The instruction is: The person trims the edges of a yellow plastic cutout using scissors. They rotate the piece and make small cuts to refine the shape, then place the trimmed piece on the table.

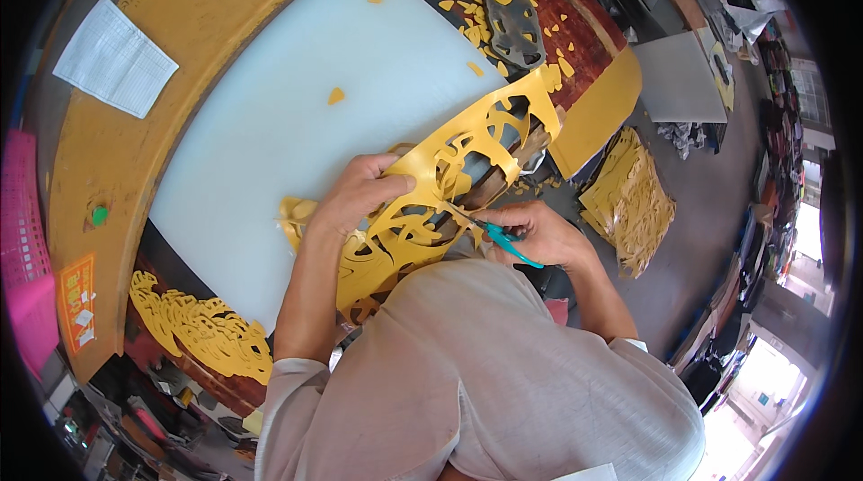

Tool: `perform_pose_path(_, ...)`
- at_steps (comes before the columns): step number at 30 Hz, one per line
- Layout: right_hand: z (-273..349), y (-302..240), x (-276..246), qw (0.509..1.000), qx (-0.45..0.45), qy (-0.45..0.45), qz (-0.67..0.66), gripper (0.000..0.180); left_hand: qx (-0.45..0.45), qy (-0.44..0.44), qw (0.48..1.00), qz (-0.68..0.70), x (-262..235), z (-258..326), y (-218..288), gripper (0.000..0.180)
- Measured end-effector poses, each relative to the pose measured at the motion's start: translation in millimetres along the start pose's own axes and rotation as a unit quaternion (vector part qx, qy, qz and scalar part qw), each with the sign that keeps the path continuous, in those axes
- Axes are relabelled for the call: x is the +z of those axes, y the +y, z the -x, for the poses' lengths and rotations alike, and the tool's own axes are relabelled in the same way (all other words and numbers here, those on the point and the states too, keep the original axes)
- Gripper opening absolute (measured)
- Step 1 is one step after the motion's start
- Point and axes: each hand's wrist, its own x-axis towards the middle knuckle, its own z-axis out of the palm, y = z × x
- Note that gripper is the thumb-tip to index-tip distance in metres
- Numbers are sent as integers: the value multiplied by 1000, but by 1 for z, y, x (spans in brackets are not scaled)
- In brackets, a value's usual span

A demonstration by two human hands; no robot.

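Note:
A yellow sheet point(416, 167) full of curved cut-outs hangs over the near edge of the white board, in front of my body. My left hand point(361, 193) grips its upper left part, thumb on top and fingers beneath. In my right hand point(539, 231) are small scissors point(505, 240) with teal handles. Their blades reach into the sheet's openings near its middle; whether they are parted cannot be made out. Part of the sheet's lower end is hidden by my left forearm and shirt.
The white board point(333, 40) bears a few yellow scraps. Yellow cut pieces point(202, 328) are heaped at the lower left. A dark perforated cutting die point(514, 21) lies at the far right among small offcuts. A yellow stack point(631, 202) rests on the floor to the right. Paper point(115, 57) lies far left.

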Motion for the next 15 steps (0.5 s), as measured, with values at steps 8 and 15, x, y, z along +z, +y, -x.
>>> perform_pose_path(8, -6, 6, 3, 1000, 13, -14, -16, 59, 9, -3, 1000, -14, 0, -3, -2, 31)
perform_pose_path(15, -10, 11, 9, 998, 28, -7, -51, 57, -3, 6, 1000, -25, -1, -2, -3, 31)
